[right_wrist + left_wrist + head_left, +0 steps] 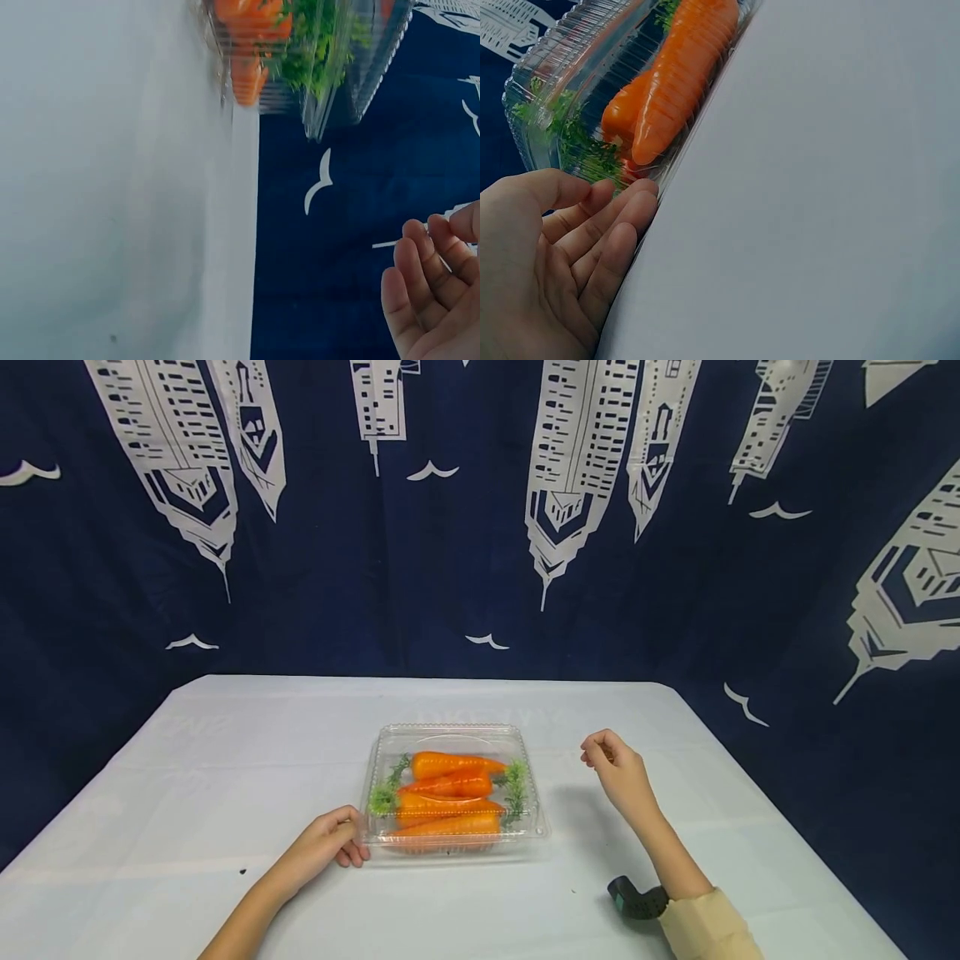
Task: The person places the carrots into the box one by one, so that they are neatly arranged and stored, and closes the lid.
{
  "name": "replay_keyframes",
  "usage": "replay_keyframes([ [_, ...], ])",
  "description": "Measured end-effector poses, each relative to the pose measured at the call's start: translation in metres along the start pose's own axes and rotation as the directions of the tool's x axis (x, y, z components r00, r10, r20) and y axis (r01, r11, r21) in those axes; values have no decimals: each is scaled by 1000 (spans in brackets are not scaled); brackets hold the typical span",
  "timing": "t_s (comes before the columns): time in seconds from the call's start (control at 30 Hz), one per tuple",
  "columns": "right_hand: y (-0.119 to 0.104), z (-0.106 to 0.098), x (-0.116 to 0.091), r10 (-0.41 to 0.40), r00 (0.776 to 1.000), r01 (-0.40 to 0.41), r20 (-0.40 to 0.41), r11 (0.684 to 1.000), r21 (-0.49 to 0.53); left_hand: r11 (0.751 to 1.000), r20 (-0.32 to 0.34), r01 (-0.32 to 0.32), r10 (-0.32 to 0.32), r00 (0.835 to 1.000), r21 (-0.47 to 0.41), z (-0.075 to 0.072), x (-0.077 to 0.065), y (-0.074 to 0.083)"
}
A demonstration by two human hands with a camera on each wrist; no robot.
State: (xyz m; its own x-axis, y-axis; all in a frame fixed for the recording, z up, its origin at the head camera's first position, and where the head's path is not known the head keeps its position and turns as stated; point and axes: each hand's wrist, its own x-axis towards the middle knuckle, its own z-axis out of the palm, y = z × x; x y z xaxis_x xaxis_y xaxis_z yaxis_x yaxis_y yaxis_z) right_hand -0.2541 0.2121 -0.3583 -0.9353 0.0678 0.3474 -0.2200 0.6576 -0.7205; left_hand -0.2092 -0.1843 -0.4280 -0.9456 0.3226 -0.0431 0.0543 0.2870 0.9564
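Note:
A clear plastic clamshell box [461, 737] sits on the white table, holding several orange carrots [448, 825] with feathery green tops [384, 799]. At the box's near left corner is my left hand [324, 843], its fingertips right at the plastic side. In the left wrist view those fingers [622, 244] are loosely bent, with the thumb apart from them, beside the box. My right hand [617, 770] hovers to the right of the box, away from it, above the table. Its fingers [409, 274] are loosely curled in the right wrist view and hold nothing.
The white tabletop [247, 760] spreads around the box, with a small dark speck [242, 871] at the left. Behind the table hangs a navy cloth [322, 568] printed with white buildings. A black device [637, 900] is strapped at the right wrist, by a beige sleeve [708, 927].

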Motion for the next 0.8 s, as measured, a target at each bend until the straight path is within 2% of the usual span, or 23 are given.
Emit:
replay_keyframes([
  [0.13,-1,-3,11,-85,995,78,-52,990,-122,1000,1,-3,3,1000,1,0,0,1],
  [0.23,-4,-5,17,-130,990,115,-54,969,-220,1000,5,-6,6,1000,-9,0,0,2],
  [0.37,-7,-7,26,-169,986,155,-8,923,-351,1000,9,-22,23,1000,-10,-1,1,0],
  [0.47,-8,-8,30,-194,981,183,24,869,-459,999,13,-33,33,999,-6,-1,2,-2],
  [0.6,-8,-8,34,-193,980,184,41,818,-545,999,16,-36,36,999,-4,-1,2,-3],
  [0.8,-8,-6,37,-137,984,176,110,784,-595,999,19,-45,45,999,7,-1,0,-1],
])
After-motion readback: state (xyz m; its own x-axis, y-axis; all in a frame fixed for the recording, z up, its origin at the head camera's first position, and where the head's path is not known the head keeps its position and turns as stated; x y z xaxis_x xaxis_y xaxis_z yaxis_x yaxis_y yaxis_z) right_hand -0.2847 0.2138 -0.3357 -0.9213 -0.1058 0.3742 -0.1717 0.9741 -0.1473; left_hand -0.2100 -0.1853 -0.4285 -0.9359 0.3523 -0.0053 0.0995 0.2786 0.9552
